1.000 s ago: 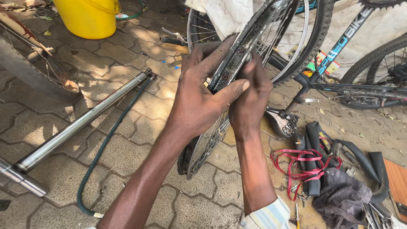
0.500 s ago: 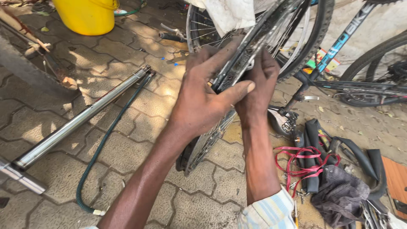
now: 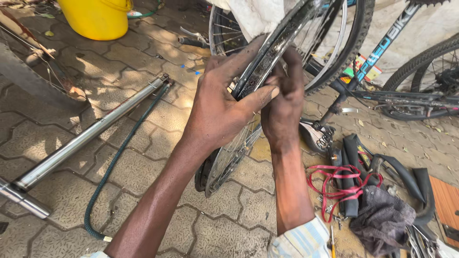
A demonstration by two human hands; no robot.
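Yellow bucket (image 3: 98, 18) top left on the paved ground (image 3: 143, 119). Metal floor pump (image 3: 86, 136) lies diagonal, w/ green hose (image 3: 114, 162) alongside. Blue-frame bike (image 3: 397, 62) stands upper right. Red cord (image 3: 337, 184) over black inner tubes (image 3: 351, 162), dark rag (image 3: 382, 220) just beside (partly on the tubes).

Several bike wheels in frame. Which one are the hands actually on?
The bare black spoked rim in the centre foreground: left hand and right hand both grip it. The tyred wheel behind and the wheel at far right go untouched.
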